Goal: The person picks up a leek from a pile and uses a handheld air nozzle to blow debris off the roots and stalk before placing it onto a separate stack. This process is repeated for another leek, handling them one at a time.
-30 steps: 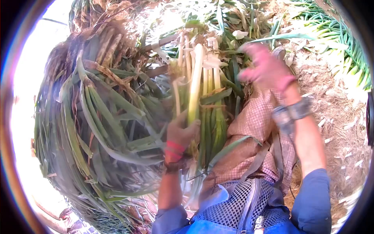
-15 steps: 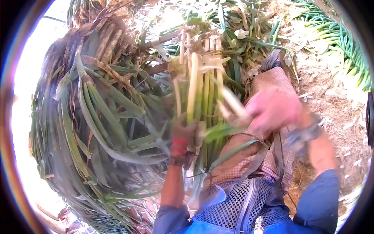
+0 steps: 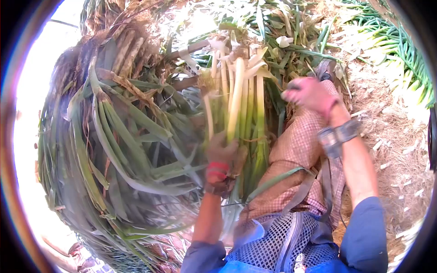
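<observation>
Left hand (image 3: 221, 157) has its fingers clamped round a bunch of green onions (image 3: 239, 100), upright beside the checked trouser leg (image 3: 296, 145), white ends up. Right hand (image 3: 312, 93) is curled above it, can't tell if it grips anything. Stalks look smooth and slippery, leaves floppy, so a firm low grip seems smart.

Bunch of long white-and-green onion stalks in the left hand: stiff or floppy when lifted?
The bunch of long white-and-green onion stalks is probably stiff at its pale ends, which stand straight above the left hand. Its green leaves below the grip curve and droop, so they likely flop. Single stalks might slide out, with only one hand gripping them.
</observation>
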The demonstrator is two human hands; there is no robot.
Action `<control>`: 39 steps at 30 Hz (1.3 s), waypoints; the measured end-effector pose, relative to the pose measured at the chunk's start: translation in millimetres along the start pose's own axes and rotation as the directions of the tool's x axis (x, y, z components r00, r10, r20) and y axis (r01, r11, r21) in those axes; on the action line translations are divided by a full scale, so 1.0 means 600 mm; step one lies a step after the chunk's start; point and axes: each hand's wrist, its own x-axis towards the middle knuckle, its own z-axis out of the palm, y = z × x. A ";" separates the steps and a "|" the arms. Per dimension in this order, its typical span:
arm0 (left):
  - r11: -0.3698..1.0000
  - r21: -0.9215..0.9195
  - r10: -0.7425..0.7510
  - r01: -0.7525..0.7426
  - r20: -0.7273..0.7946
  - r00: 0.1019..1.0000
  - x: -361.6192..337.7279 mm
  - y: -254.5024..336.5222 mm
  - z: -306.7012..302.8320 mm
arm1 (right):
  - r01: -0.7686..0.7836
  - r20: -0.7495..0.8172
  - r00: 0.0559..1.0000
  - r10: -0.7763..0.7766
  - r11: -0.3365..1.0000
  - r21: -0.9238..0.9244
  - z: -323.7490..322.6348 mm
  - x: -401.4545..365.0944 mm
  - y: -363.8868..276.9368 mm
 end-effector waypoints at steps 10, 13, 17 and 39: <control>0.903 0.359 -0.237 0.234 -0.035 0.971 0.062 0.100 0.033 | -0.264 -0.047 0.953 0.298 0.900 0.347 0.200 0.079 -0.046; 0.805 0.455 -0.474 0.380 0.109 0.874 0.103 0.114 0.018 | -0.288 -0.028 0.948 0.316 0.896 0.337 0.208 0.105 -0.026; 0.877 0.233 -0.453 0.421 0.104 0.886 0.136 0.056 0.012 | -0.264 0.101 0.959 0.265 0.704 0.660 0.213 0.115 0.012; 0.786 -0.098 -0.515 0.611 0.442 0.734 0.178 0.176 0.063 | 0.047 -0.063 0.983 -0.172 -0.095 0.994 0.253 0.124 0.057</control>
